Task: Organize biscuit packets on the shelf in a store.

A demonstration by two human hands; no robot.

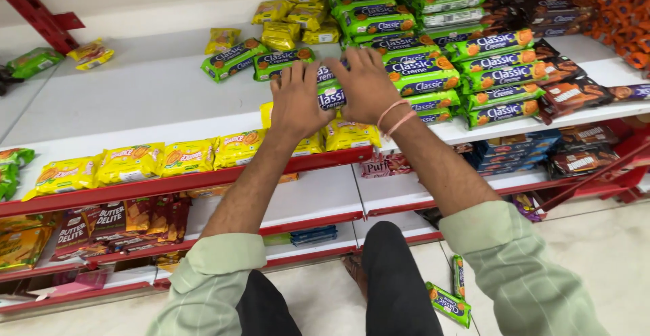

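Head view: our left hand [296, 102] and right hand [366, 85] grasp green packs [331, 96] at 12 o'clock on the shelf [135, 99].

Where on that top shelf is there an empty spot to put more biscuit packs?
The white shelf is bare between the yellow packs along its front edge and the two green packs farther back. Right of both hands, the stacked green packs fill it.
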